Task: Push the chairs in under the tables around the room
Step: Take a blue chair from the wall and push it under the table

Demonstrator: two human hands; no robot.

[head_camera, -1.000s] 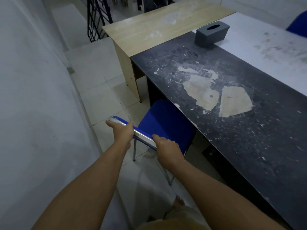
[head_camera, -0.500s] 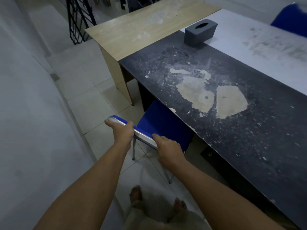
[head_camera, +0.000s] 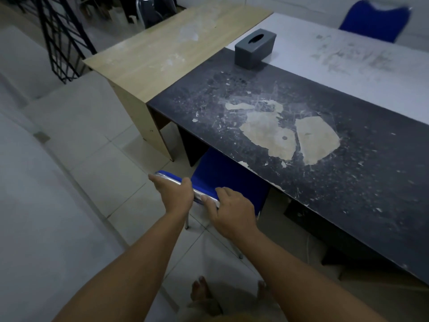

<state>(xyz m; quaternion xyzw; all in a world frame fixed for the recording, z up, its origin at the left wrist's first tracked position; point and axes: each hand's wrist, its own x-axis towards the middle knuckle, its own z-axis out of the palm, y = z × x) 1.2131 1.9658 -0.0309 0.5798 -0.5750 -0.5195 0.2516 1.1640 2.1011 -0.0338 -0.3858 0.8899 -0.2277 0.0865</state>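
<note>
Two bare hands on the top rail of the blue chair (head_camera: 222,180): left hand (head_camera: 175,194) wrapped over the rail's left part, fingers (head_camera: 185,183) curled round the chrome tube, holding it; right hand (head_camera: 232,211) laid on the rail's right end, fingers (head_camera: 210,202) bent over it (grip looks looser than the left, palm mostly on top). Chair seat lies just beyond the fingers, far part tucked under the edge of the dark tabletop (head_camera: 348,182), backrest well short of that edge. Chair legs on the tiled floor (head_camera: 97,163) below the fingers. Dark tabletop has big peeled patches, off to the right and beyond the fingers. Grey tissue box (head_camera: 255,48) far beyond the fingers on that tabletop's far edge. Wooden tabletop (head_camera: 162,54) beyond and left, white tabletop (head_camera: 348,61) beyond and right, with a second blue chair (head_camera: 373,20) behind it. Bare feet (head_camera: 202,291) on the floor below the arms.
</note>
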